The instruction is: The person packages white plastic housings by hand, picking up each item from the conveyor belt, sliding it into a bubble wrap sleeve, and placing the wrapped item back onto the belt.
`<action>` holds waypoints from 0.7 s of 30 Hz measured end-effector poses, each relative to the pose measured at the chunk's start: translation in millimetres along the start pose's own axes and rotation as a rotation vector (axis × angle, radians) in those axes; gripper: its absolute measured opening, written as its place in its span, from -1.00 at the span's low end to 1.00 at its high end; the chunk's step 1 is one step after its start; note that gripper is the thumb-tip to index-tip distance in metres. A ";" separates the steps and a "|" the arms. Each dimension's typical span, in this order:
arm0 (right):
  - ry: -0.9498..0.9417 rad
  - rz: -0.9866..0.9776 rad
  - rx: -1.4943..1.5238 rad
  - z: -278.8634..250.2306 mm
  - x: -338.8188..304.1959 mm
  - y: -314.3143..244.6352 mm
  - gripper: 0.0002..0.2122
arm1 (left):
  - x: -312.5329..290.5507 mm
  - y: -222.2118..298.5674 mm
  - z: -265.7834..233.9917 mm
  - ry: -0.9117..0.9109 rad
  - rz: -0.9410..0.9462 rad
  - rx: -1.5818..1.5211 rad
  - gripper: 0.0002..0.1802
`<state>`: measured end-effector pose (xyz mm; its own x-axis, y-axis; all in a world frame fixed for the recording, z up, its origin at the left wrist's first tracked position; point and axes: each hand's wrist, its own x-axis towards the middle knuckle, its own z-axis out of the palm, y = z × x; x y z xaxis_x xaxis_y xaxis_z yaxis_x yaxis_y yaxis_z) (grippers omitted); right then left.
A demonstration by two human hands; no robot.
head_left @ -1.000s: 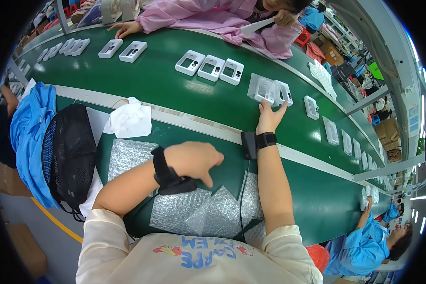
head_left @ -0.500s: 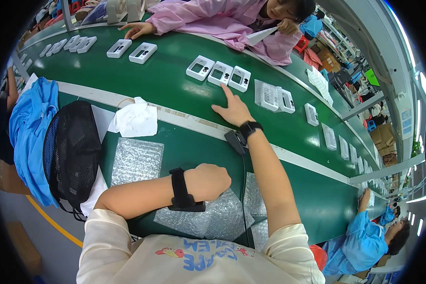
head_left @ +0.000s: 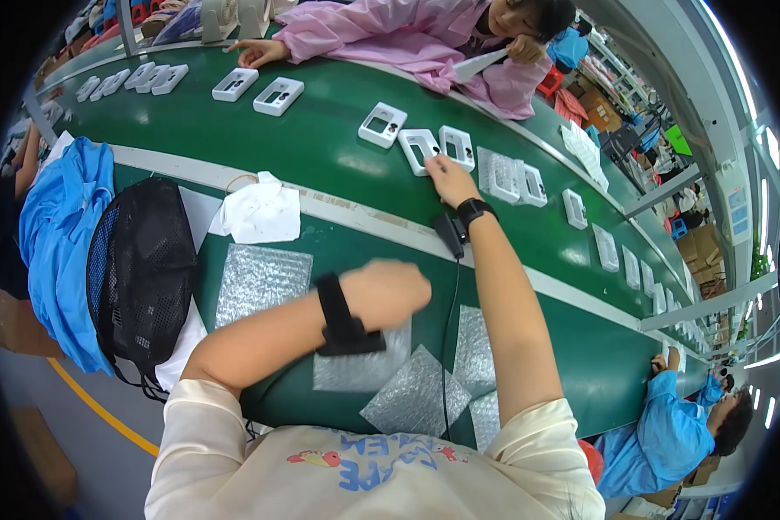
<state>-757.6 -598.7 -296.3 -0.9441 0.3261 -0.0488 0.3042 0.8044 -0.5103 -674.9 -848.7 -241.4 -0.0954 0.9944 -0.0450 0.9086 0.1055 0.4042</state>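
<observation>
Right hand stretched out to far part of green surface, fingers spread flat on white frame, not gripping. Left hand curled loosely over bubble-wrap sheets near body; whether anything held, cannot tell. Frame unlifted, in row with two more white frames. Wrap sheets lying bare, nothing wrapped: judged early, pick-up and wrapping left.
</observation>
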 end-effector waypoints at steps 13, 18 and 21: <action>0.306 0.020 0.493 8.8 -42.4 27.6 -0.79 | -8.5 -89.3 -53.7 0.700 -0.324 -0.427 -0.77; 0.246 -0.082 0.701 -0.6 -42.5 29.4 -0.71 | -10.8 -65.6 -73.2 1.236 0.078 0.054 -0.72; 0.254 -0.162 0.460 16.8 -39.1 53.2 -0.73 | -11.7 -44.3 -50.1 0.907 0.172 0.264 -0.66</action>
<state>-706.6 -577.0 -335.9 -0.8963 0.3719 0.2415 0.0169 0.5728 -0.8195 -734.4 -864.9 -213.0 -0.1303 0.6311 0.7646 0.9912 0.0643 0.1158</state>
